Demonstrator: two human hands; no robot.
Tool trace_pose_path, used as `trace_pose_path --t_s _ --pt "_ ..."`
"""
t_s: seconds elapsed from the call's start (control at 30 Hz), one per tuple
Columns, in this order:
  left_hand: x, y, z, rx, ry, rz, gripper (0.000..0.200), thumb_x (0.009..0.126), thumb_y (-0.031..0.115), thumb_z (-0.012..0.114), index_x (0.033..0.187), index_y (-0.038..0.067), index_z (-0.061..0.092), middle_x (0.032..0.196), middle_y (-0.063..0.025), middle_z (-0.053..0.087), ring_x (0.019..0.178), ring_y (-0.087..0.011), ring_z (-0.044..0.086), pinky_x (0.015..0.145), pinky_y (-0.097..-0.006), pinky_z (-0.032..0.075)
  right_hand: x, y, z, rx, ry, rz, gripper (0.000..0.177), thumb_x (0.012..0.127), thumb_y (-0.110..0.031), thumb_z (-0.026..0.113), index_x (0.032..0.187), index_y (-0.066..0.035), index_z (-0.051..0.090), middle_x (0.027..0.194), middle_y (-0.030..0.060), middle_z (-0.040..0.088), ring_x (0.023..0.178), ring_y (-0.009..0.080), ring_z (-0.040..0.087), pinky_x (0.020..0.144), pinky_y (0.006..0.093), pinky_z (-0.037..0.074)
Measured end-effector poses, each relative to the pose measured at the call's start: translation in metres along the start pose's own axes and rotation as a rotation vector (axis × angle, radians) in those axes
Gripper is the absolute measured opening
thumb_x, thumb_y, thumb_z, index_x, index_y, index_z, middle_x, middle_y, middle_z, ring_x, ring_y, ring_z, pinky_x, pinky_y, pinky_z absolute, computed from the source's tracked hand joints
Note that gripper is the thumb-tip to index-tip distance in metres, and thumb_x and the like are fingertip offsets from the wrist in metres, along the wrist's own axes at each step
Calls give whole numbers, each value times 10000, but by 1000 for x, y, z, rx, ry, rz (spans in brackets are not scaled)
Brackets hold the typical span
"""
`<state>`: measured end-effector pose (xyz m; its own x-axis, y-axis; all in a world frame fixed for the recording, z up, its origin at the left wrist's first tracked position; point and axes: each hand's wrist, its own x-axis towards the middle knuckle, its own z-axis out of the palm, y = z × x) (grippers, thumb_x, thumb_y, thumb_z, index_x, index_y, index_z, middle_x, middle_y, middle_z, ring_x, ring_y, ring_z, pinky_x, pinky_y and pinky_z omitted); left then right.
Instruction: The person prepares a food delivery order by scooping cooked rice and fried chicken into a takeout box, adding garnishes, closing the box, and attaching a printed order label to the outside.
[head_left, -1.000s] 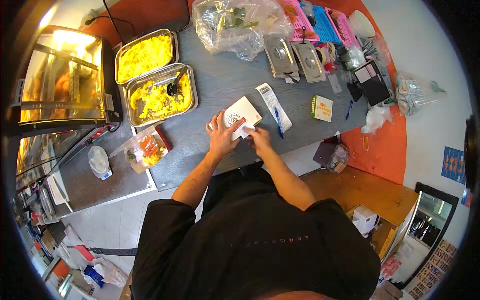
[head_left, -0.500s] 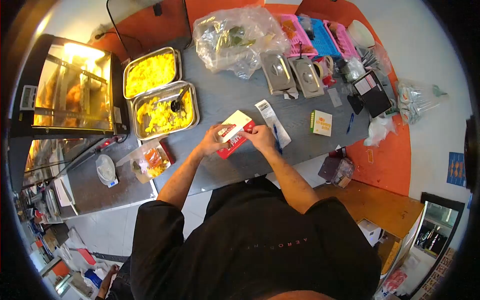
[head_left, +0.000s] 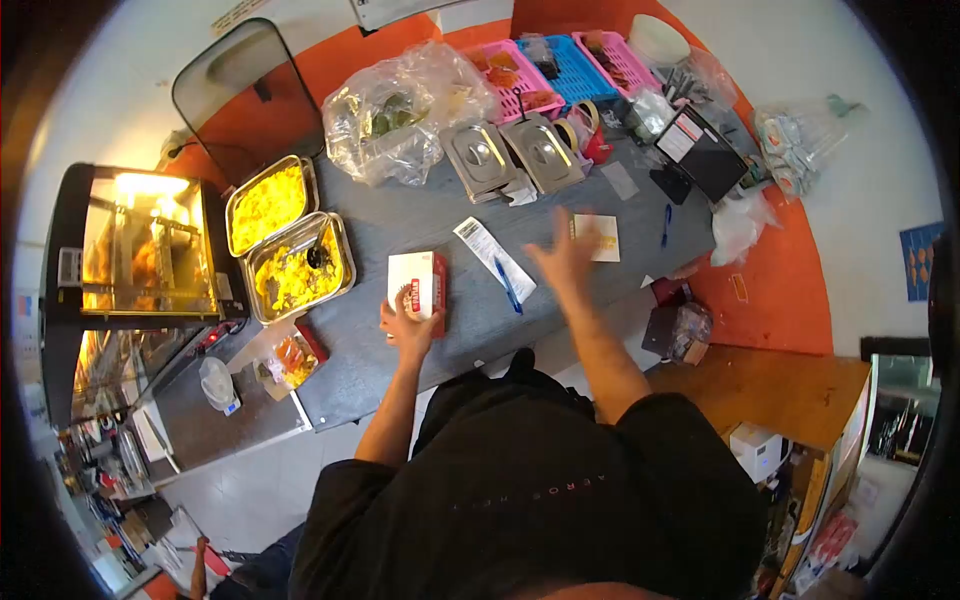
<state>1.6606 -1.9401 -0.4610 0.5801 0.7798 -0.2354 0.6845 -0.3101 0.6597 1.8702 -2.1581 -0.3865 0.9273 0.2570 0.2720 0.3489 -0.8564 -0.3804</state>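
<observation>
My left hand [head_left: 408, 328] grips a red and white cardboard food box [head_left: 412, 274] near its front end, on the dark counter. The box's lid looks closed. To the right, my right hand [head_left: 566, 262] hovers over the counter with its fingers spread, a little blurred. It holds nothing and lies beside a small yellow and white box [head_left: 601, 238], partly overlapping its left edge in view. Between my hands are a printed receipt [head_left: 488, 250] and a blue pen [head_left: 508, 288] lying across its end.
Two metal trays of yellow food [head_left: 268, 208] stand left, beside a lit warming cabinet [head_left: 150, 250]. An open food box [head_left: 296, 358] sits near the front edge. Lidded steel containers [head_left: 546, 152], a plastic bag [head_left: 400, 110], baskets [head_left: 575, 68] and a tablet [head_left: 705, 155] line the back.
My right hand has left the red and white box and moved right to the small yellow and white box. My left hand keeps the food box, now turned more upright in view.
</observation>
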Motion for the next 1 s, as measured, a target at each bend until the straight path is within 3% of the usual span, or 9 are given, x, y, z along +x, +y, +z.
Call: trace_pose_path --t_s 0.2,0.3,0.4,0.53,0.63,0.77,0.83,0.93,1.0 --pt "33 37 46 -50 169 -91 813 655 613 755 1354 289 494 1525 -172 152 1392 -392 121 1034 -666 158 34 91 -4 -61 -370 373 932 561 -341 838 1389 -260 419 1466 177 321 1242 406 440 971 515 412" --pt "46 49 29 -406 254 -162 617 810 589 629 1304 226 553 1466 -167 334 1375 -337 251 1065 -606 174 19 37 8 352 -330 -425 872 579 -345 826 1366 -265 459 1469 163 321 1200 398 446 1003 517 379" --pt "55 16 5 -369 588 61 488 851 479 645 1234 184 578 1413 -149 407 1340 -305 326 1051 -583 211 -12 -80 5 297 -567 -730 811 600 -317 809 1343 -319 486 1519 132 253 1309 400 302 1076 544 271" --pt "63 -31 -120 88 830 134 495 861 449 636 1251 156 556 1421 -138 396 1351 -325 315 1050 -620 189 -29 -155 98 8 -617 -611 818 725 -468 740 1438 -377 349 1587 119 87 1438 410 79 1120 628 115" --pt "84 -102 -237 407 829 59 493 911 493 532 1290 177 536 1464 -108 385 1397 -289 272 1048 -648 189 -18 -206 59 -275 -748 -602 919 735 -585 698 1483 -235 296 1576 195 86 1450 416 -20 1108 662 11" --pt "99 -186 -344 417 255 -213 483 929 515 484 1214 149 618 1212 -123 639 1217 -254 541 1012 -662 266 -49 -286 90 440 -373 -833 738 821 -513 659 1378 -71 459 1471 281 324 1388 460 240 1134 526 210" --pt "140 -276 -333 291 -427 -441 536 886 566 524 1135 111 659 1079 -158 685 1082 -276 626 989 -595 354 -80 -342 110 819 -749 -734 610 849 -415 657 1293 -15 534 1407 268 427 1341 404 363 1108 432 304" --pt "65 -245 -299 379 -37 -324 631 787 522 673 1193 45 593 1325 -164 537 1239 -267 500 974 -489 412 -135 -398 156 571 -1115 -668 480 858 -325 654 1206 -3 579 1211 249 588 1159 388 548 1032 434 398" --pt "36 -230 -273 390 301 -311 677 738 460 739 1239 47 547 1463 -156 382 1335 -277 377 980 -482 408 -190 -405 210 541 -866 -552 428 846 -251 650 1189 -3 580 1126 250 626 1082 423 582 966 455 449"
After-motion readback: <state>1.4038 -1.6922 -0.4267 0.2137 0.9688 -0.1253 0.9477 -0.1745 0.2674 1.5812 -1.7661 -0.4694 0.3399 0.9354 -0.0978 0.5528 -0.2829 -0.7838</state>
